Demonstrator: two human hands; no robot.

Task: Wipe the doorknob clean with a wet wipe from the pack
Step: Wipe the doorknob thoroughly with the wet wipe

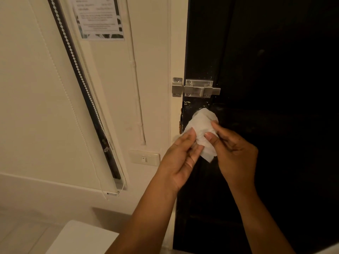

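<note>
Covering the spot where I judged the doorknob to be, the crumpled white wet wipe point(202, 132) hung against the black painted door point(275, 125), just below the brushed steel slide bolt point(199, 88); the knob itself was hidden and I could not see any of it. The wipe's long axis ran roughly downward from the bolt, its upper bulge pressed toward the door and its lower corner dangling free.

I had both hands on it. My left hand point(180, 158) pinched the lower left part of the wipe between thumb and fingers, and my right hand point(236, 153) was closed on the right edge, thumb and forefinger clamped on the cloth. The bulge over the presumed knob lay up and away from both grips, toward the bolt, and the right hand's fingertips point(213, 124) were the nearer to it. I judged the next rub would turn on that hand pushing the cloth up and round.

Further from the bolt, to its lower left, a cream wall switch point(144, 158) sat on the wall. No wipe pack was in view.
</note>
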